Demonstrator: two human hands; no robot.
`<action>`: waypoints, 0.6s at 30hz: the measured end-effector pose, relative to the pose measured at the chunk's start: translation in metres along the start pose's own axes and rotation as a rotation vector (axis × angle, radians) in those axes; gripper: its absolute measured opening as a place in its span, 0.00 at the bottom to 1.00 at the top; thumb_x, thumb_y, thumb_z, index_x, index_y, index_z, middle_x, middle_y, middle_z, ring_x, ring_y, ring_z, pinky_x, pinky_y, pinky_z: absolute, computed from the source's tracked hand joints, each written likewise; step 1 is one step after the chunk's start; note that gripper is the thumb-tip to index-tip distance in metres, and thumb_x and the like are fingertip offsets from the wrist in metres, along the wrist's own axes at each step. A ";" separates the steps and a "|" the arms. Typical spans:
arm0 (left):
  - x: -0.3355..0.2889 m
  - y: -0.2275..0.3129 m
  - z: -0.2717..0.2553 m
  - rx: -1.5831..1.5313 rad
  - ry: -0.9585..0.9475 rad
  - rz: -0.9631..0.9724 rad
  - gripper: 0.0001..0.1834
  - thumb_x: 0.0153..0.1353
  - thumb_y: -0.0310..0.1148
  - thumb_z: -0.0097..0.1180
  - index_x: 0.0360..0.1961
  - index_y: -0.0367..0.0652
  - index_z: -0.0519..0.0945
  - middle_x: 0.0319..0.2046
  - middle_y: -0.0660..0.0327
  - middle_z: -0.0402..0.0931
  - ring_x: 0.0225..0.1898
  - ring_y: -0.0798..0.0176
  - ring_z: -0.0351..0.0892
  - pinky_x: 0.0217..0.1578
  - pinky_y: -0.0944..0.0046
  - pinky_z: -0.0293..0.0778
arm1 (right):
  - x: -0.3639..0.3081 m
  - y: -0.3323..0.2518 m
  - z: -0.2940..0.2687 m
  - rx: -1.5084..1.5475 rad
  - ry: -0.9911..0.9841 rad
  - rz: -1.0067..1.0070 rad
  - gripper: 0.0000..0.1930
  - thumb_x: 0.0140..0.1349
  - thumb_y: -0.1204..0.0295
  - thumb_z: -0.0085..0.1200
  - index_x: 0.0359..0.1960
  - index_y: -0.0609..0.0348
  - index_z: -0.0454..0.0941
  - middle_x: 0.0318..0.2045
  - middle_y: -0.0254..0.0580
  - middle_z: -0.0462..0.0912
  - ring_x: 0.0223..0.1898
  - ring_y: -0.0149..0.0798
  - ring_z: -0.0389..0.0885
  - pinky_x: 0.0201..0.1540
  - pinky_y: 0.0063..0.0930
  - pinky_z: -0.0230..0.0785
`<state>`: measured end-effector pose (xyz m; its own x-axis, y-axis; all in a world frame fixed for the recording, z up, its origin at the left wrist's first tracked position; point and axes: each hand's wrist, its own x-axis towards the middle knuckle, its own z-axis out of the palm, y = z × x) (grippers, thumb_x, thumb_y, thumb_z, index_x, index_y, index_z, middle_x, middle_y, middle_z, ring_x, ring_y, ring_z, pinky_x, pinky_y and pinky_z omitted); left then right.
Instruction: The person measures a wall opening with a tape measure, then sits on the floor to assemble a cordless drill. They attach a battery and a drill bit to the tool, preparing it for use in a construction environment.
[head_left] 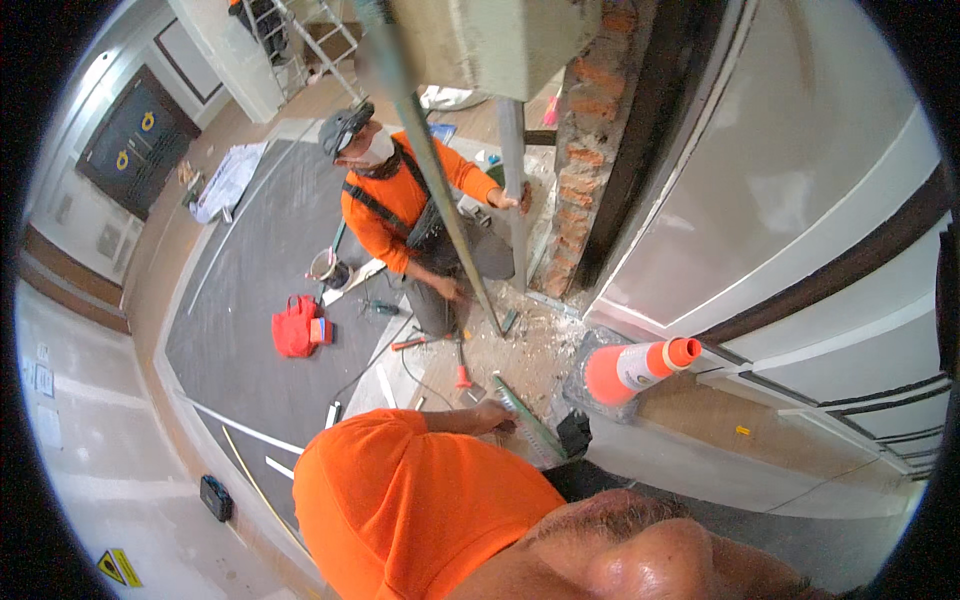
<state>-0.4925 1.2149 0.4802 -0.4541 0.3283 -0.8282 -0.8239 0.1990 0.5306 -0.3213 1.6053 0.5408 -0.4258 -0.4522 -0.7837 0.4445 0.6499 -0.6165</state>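
My left arm, in an orange sleeve, reaches across the floor. My left hand [492,417] is at the side of a long green tool [528,420] with pale markings; its fingers look curled at the edge, though the grip is small and partly hidden. My right hand does not show. Beyond it, a co-worker [392,205] in orange kneels, one hand on a grey upright post [514,170], the other low by the knee. A red-handled tool [464,376] and an orange-handled tool [408,344] lie between us. A long greenish pole [440,190] slants across the view.
An orange cone [640,370] stands right of the broken brick edge [580,190]. Rubble [545,345] and cables litter the floor. Left are a red bag [294,327], a bucket [328,270], white strips [240,420] and a black case [215,497]. A ladder [318,50] stands behind.
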 end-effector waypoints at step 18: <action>-0.022 0.309 0.038 -0.784 0.248 0.953 0.16 0.69 0.42 0.51 0.37 0.37 0.78 0.31 0.60 0.77 0.33 0.65 0.78 0.33 0.60 0.82 | -0.154 -0.103 -0.204 -0.730 1.288 -0.178 0.27 0.50 0.66 0.68 0.51 0.63 0.75 0.43 0.54 0.79 0.46 0.57 0.78 0.50 0.47 0.70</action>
<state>-0.7247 1.3045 0.6692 -0.9594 -0.1600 -0.2323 -0.0747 -0.6501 0.7562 -0.4625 1.7326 0.7400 -0.9898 0.0267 0.1396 -0.0041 0.9763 -0.2162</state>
